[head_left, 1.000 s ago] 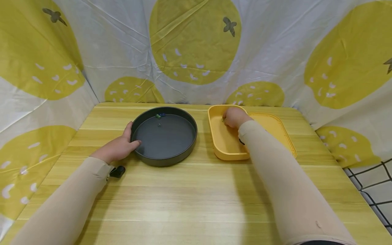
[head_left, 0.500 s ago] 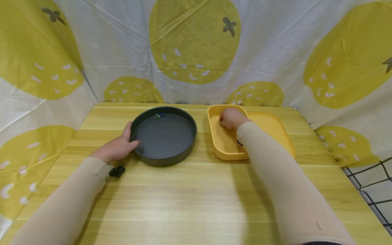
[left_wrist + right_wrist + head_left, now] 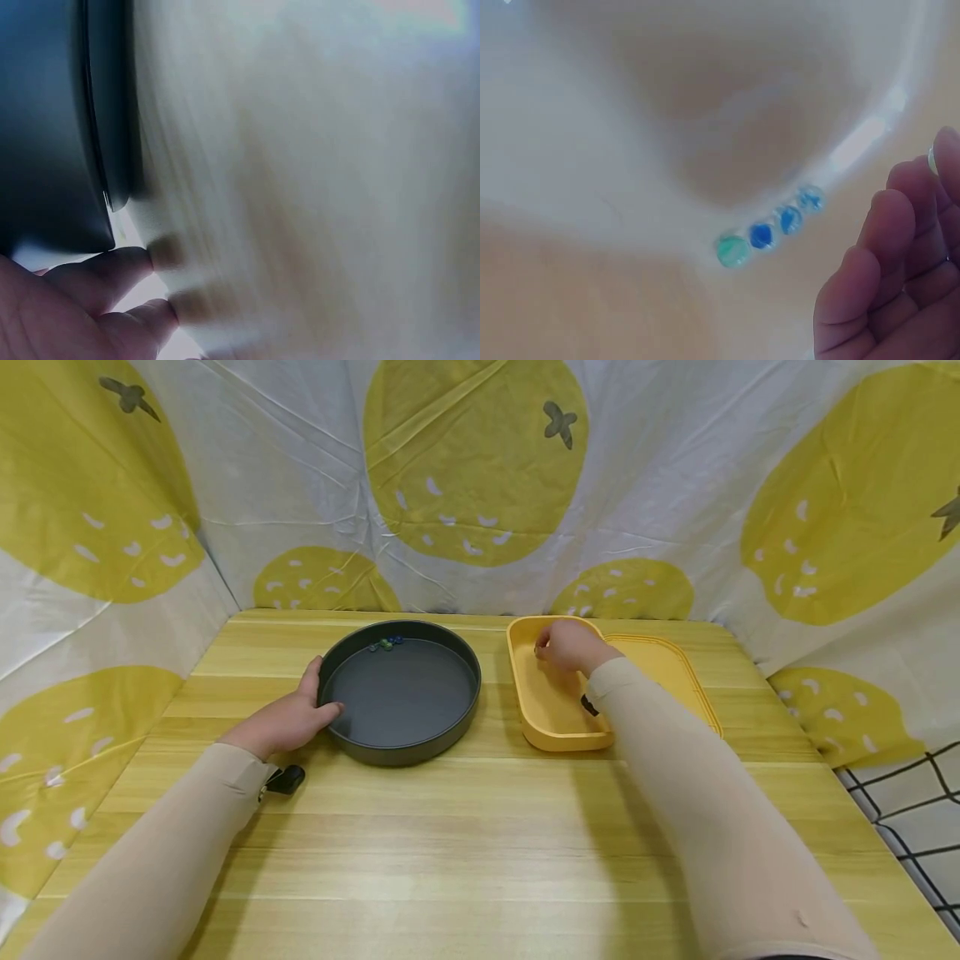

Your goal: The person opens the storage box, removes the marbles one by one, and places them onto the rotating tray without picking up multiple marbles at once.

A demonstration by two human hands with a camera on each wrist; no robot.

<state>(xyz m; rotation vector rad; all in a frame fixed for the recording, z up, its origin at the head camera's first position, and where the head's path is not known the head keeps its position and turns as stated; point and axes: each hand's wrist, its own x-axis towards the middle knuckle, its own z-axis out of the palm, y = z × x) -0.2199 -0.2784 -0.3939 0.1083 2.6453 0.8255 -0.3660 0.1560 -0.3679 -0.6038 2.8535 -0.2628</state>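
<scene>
Small glass marble [image 3: 932, 160] inside the yellow box [image 3: 551, 714], at scene right; only a sliver shows between fingertips. Right hand [image 3: 572, 645] clamped on it, thumb to finger, other fingers bent loosely. Four more marbles [image 3: 761, 235], one green, three blue, in a row along the foot of the box wall.

Handling, my judgement: glass this round will slip if squeezed off-centre. Pinch across its middle, lift straight, clear the wall, keep knuckles off the row so nothing rolls. Release low to avoid a bounce.

Dark round pan at left [image 3: 405, 693]; a small marble cluster [image 3: 386, 644] by its far rim. Left hand [image 3: 288, 718] holds the near-left rim, thumb over the top, fingers outside. Worth keeping that steady.

Yellow lid [image 3: 667, 672] just right of the box, partly behind the sleeve [image 3: 697, 793].

Surface: pale wood-grain table [image 3: 450, 843], glossy at the near side. Fruit-print cloth [image 3: 480, 460] hangs far and at both sides; black wire grid [image 3: 911, 856] near right.
</scene>
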